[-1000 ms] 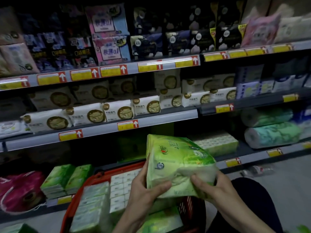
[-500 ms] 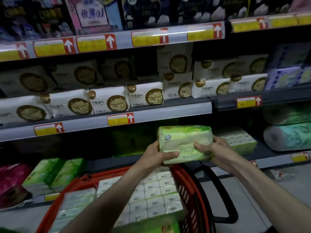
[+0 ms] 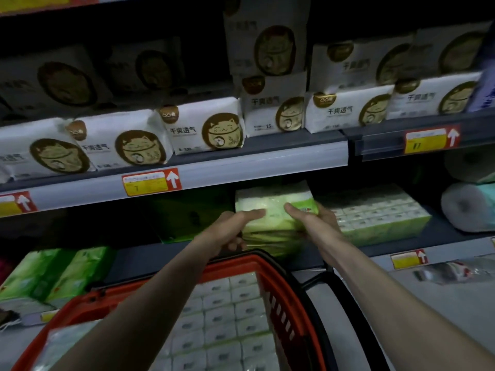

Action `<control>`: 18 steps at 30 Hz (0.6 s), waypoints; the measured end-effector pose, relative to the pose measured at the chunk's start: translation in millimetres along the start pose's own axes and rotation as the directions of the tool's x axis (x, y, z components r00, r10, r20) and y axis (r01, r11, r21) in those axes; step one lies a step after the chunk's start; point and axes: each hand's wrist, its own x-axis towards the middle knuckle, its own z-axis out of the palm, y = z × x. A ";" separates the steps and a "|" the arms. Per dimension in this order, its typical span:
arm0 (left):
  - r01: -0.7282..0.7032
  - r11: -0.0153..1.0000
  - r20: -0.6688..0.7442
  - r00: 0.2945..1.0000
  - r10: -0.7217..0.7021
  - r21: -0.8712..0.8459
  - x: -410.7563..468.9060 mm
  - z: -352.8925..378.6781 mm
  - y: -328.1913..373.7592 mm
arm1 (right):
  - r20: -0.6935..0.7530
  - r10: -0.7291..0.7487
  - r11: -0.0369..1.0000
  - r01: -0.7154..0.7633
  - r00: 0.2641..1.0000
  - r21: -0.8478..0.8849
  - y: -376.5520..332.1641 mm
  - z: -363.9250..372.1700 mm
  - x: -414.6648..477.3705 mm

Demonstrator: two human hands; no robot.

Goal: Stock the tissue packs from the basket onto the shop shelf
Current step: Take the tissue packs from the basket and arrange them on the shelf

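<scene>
A green tissue pack point(image 3: 273, 207) sits at the mouth of the lower shelf point(image 3: 401, 247), under the grey shelf rail. My left hand point(image 3: 230, 231) grips its left end with the thumb laid on top. My right hand point(image 3: 313, 220) holds its right end, thumb on top and fingers round the side. Below my forearms stands the red basket point(image 3: 284, 298), which holds several white and green tissue packs point(image 3: 222, 325).
A block of small green-white tissue packs point(image 3: 375, 215) lies right of the held pack. Paper rolls point(image 3: 471, 207) are further right. Green packs point(image 3: 51, 274) stand at the lower left. White cat-printed packs point(image 3: 206, 129) fill the shelf above. The basket's black handle point(image 3: 345, 303) hangs right.
Both hands have carried the green pack up from over the basket and forward into the lower shelf opening. The view has moved closer to the shelf.
</scene>
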 end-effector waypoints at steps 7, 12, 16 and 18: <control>0.001 0.974 -0.040 0.999 -0.010 -0.227 12.3 -9.8 -2.1 | 0.033 0.014 0.999 -0.015 0.999 0.038 -11.7 6.8 3.2; 0.086 0.931 0.087 0.995 -0.059 -0.355 9.6 -23.1 -21.7 | -0.011 0.037 0.999 -0.037 0.999 -0.034 -9.8 5.9 -8.7; 0.131 0.953 0.091 0.990 -0.110 -0.272 3.4 -46.0 -41.1 | -0.294 0.004 0.975 -0.070 0.956 -0.213 16.3 -16.0 0.0; 0.105 0.993 -0.031 0.994 -0.107 -0.055 3.9 -53.2 -52.6 | -0.266 0.039 0.894 -0.153 0.963 -0.421 31.0 -31.8 6.6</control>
